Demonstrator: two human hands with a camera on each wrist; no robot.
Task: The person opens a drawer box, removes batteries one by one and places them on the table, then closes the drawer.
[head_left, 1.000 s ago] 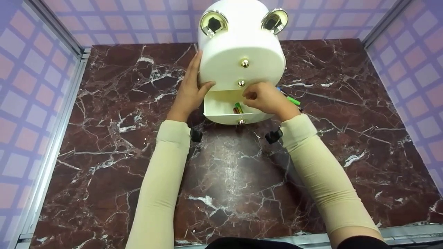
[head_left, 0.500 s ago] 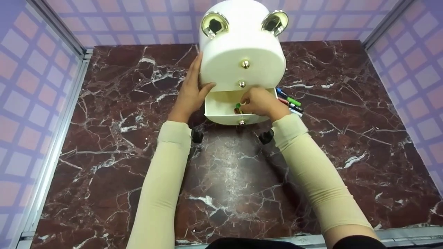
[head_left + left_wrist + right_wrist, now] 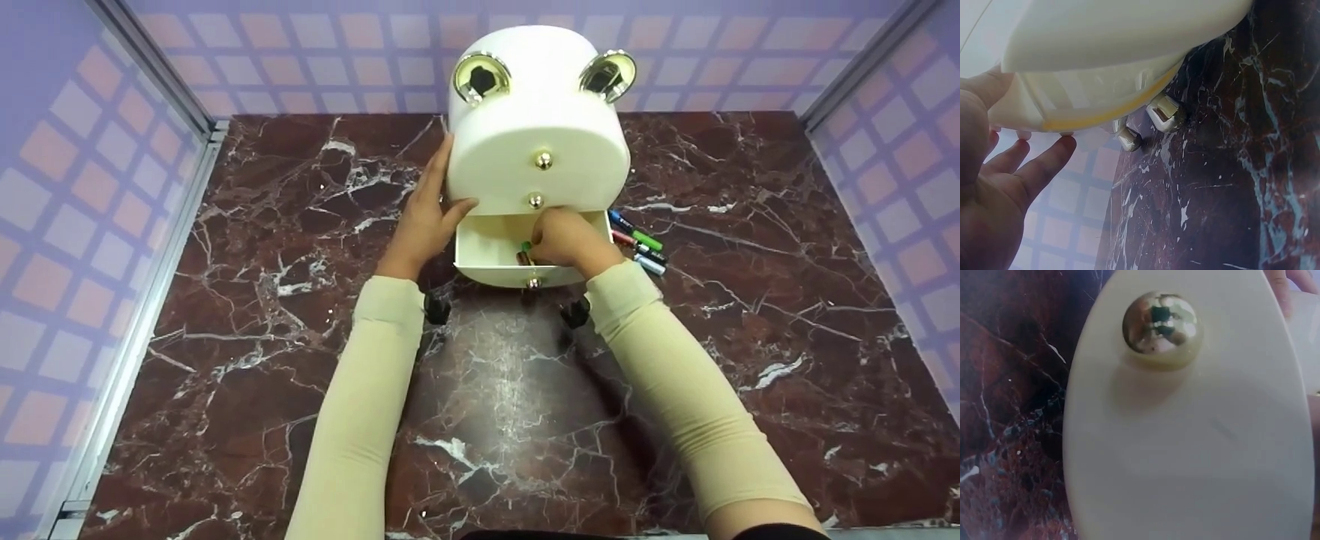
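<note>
A white rounded drawer cabinet (image 3: 540, 176) with gold ball knobs stands at the back, its bottom drawer (image 3: 480, 247) pulled out. My left hand (image 3: 424, 225) rests against the cabinet's left side, fingers fairly straight and thumb at the front edge; the left wrist view shows fingertips touching its side. My right hand (image 3: 566, 236) reaches into the drawer with curled fingers, pinching a small green battery (image 3: 526, 246). A darker small cylinder (image 3: 523, 259) lies beside it. My right fingertips are partly hidden. The right wrist view shows mainly the drawer front (image 3: 1185, 455) and its gold knob (image 3: 1161, 329).
Several markers (image 3: 646, 241) lie on the dark marble table (image 3: 262, 375), just right of the drawer. Two gold rings (image 3: 482, 77) stick up from the cabinet top. Under the cabinet are metal feet (image 3: 1166, 112). Checkered walls enclose the back and sides.
My right hand has moved down and left from above the drawer to the small cylinders inside, uncovering the markers. My left hand stays on the cabinet. The head view has shifted slightly.
</note>
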